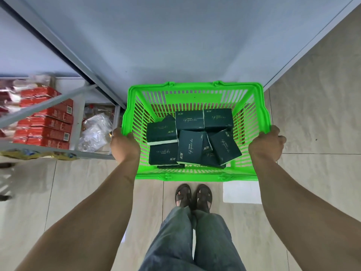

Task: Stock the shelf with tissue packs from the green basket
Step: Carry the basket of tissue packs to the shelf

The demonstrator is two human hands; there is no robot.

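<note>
Both hands, left hand [125,143] and right hand [266,142], have fingers curled tight on the green basket [195,174] side rims. Tissue packs [192,137] sit loose between them, shelf [156,45] straight ahead.

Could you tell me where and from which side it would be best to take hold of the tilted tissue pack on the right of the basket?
Probably from above, pinching the long edges of the tilted tissue pack. It leans on other packs, top face clear, and the green basket wall blocks side access.
</note>
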